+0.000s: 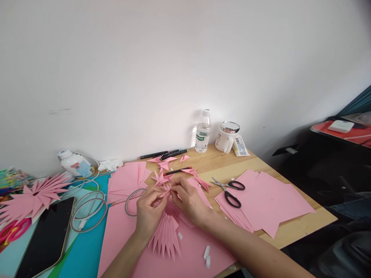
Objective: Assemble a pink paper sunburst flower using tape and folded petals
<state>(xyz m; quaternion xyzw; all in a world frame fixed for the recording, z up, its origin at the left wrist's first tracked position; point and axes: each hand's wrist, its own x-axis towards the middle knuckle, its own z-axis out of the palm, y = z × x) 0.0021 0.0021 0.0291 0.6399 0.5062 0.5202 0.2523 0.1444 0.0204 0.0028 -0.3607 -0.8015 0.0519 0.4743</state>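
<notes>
A pleated pink paper fan (166, 237) with pointed tips hangs below my hands, over a large pink sheet (124, 239). My left hand (149, 208) pinches the upper end of this folded paper between thumb and fingers. From the other side, my right hand (188, 200) closes its fingertips on the same folded paper. The exact grip is partly hidden by the fingers. Small white slips (206, 253) lie on the sheet nearby. Just beyond my hands are pink paper scraps (160, 178) and a marker (177, 171).
Black-handled scissors (230, 189) lie beside stacked pink paper (269, 199) on the right. A water bottle (203, 131) and a lidded mug (226, 137) stand against the wall. To the left are a phone (48, 237), a coiled cable (89, 210), a pleated flower (36, 193) and a white bottle (75, 164).
</notes>
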